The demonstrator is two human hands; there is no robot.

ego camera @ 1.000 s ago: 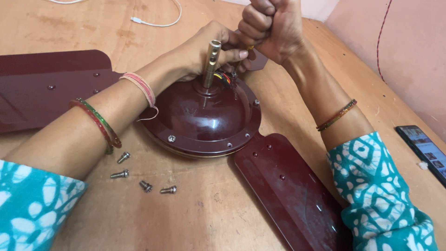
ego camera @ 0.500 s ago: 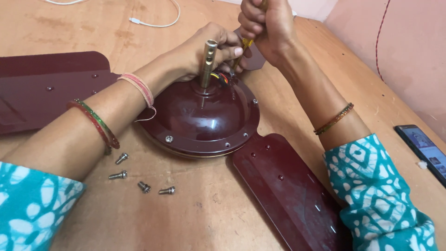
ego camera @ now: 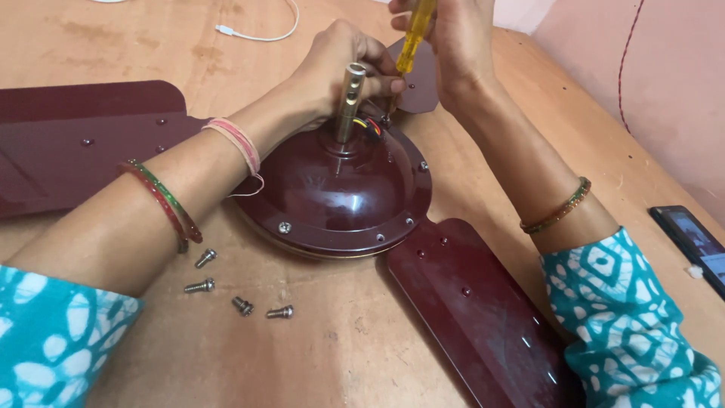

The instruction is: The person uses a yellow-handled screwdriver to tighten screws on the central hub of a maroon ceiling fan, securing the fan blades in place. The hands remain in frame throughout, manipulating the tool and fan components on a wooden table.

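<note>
Far left: dark red blade flat on wood table. Lower left: four loose screws on the table, just beside the left forearm, apparently set aside within reach. Centre: fan motor dome-up, brass shaft upright, coloured wires at its base. Left hand curled around the dome top behind the shaft, fingers closed on it, probably to steady the motor. Upper centre: right hand fisted on yellow screwdriver, shaft angled down to the dome's far edge near the wires; tip hidden. Second blade lower right, bolted to the motor rim. White cable top of frame. Far right edge: black phone, screen lit, flat on the table. No packages, labels or signs visible.
</note>
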